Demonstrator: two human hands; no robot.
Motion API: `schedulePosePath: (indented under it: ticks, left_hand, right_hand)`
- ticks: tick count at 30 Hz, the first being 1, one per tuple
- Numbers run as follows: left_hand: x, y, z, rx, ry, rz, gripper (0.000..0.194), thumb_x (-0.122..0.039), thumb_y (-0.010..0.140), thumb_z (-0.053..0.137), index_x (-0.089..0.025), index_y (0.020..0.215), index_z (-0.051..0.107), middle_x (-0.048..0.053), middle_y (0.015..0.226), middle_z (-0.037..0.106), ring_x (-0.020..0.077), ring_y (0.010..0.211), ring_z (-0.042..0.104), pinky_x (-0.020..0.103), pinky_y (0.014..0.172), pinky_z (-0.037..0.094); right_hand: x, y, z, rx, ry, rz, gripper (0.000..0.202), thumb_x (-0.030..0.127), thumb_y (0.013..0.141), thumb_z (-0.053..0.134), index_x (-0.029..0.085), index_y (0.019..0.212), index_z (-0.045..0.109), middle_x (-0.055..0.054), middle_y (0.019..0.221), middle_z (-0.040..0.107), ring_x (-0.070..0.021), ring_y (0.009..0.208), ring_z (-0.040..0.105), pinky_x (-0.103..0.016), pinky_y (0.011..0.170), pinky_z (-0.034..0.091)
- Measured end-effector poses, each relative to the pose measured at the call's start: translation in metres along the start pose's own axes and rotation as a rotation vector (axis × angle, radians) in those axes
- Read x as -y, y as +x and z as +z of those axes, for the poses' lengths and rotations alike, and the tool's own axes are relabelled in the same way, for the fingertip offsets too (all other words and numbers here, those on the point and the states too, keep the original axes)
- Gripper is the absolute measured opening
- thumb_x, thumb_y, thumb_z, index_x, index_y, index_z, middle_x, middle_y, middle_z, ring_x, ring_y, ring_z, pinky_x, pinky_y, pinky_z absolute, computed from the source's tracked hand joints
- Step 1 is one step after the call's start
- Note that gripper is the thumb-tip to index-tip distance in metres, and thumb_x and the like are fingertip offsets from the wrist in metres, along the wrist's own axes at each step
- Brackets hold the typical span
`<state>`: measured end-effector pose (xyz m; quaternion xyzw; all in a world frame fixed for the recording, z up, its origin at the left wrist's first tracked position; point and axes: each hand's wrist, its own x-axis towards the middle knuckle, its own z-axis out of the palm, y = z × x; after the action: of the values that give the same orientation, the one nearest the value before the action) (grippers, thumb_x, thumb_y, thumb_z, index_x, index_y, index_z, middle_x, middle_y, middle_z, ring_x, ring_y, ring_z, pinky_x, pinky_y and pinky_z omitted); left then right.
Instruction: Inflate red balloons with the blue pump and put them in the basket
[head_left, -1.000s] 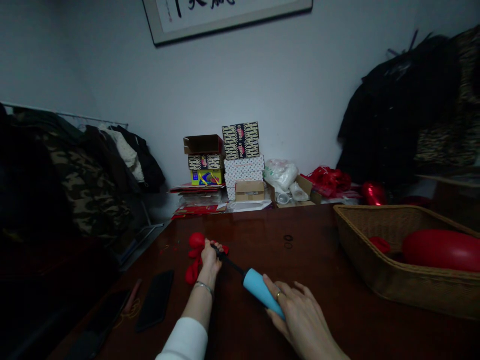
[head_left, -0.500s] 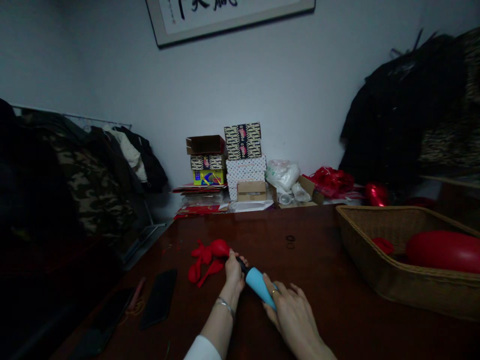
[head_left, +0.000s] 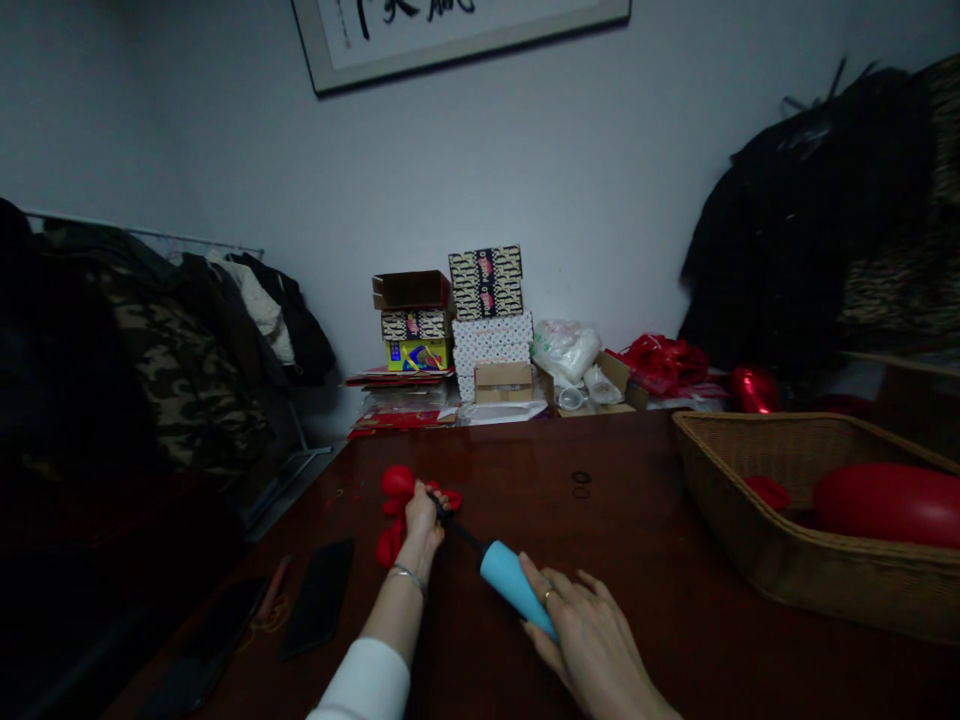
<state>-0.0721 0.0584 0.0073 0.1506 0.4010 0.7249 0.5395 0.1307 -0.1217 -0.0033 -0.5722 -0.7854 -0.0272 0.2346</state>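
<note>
1. In the head view, my left hand (head_left: pixel 424 512) is gripping the black end of a blue pump (head_left: pixel 516 588), fingers wrapped round it.
2. My right hand (head_left: pixel 589 630) is grasping the near end of the blue barrel, thumb lying along one side and fingers draping over the other.
3. The pump is slanting over the table (head_left: pixel 637 590) from 10 o'clock down to 4 o'clock, its thin black rod (head_left: pixel 466 537) showing between my hands.
4. A rounded red balloon (head_left: pixel 397 480) is bulging just past my left hand, at 10 o'clock from the pump; my fingers are hiding its neck, so I cannot tell how it is joined.
5. Limp red balloons (head_left: pixel 389 546) are lying close beside that hand.
6. Two dark rings (head_left: pixel 581 478) are lying near each other at 1 o'clock from the pump.
7. At 9 o'clock, a flat dark slab (head_left: pixel 317 598) is resting on the table.
8. At 3 o'clock, a wicker basket (head_left: pixel 724 510) is holding a large red balloon (head_left: pixel 889 503).
9. At 12 o'clock, stacked boxes (head_left: pixel 491 340) are standing before the wall.
</note>
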Motion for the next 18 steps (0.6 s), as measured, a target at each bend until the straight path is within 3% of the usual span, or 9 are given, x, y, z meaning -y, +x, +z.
schedulePosePath:
  ticks: [4, 7, 18]
  left_hand:
    - [-0.024, 0.011, 0.001, -0.006, -0.02, 0.006, 0.027, -0.027, 0.092, 0.037, -0.018, 0.067, 0.039, -0.006, 0.047, 0.038, 0.0065, 0.032, 0.037, 0.016, 0.034, 0.028]
    - [-0.025, 0.011, 0.004, -0.003, -0.031, 0.004, 0.027, -0.027, 0.093, 0.036, -0.018, 0.067, 0.039, -0.006, 0.047, 0.038, 0.0066, 0.033, 0.038, 0.016, 0.035, 0.029]
    - [0.022, -0.02, 0.007, 0.084, -0.02, -0.054, 0.027, -0.03, 0.09, 0.044, -0.017, 0.066, 0.043, -0.004, 0.047, 0.043, 0.0072, 0.036, 0.042, 0.017, 0.038, 0.035]
  right_hand:
    - [-0.003, -0.001, -0.011, -0.001, 0.03, -0.035, 0.059, 0.023, 0.078, 0.056, 0.027, 0.134, 0.04, -0.004, 0.114, 0.063, -0.0199, 0.09, 0.062, -0.041, 0.094, 0.038]
    - [-0.005, -0.001, -0.014, -0.005, 0.032, -0.02, 0.057, 0.024, 0.079, 0.056, 0.026, 0.133, 0.041, -0.005, 0.114, 0.063, -0.0205, 0.093, 0.062, -0.041, 0.093, 0.039]
    - [-0.002, 0.005, 0.008, -0.024, -0.013, 0.04, 0.056, 0.021, 0.078, 0.056, 0.023, 0.133, 0.042, -0.007, 0.111, 0.064, -0.0206, 0.091, 0.062, -0.04, 0.093, 0.038]
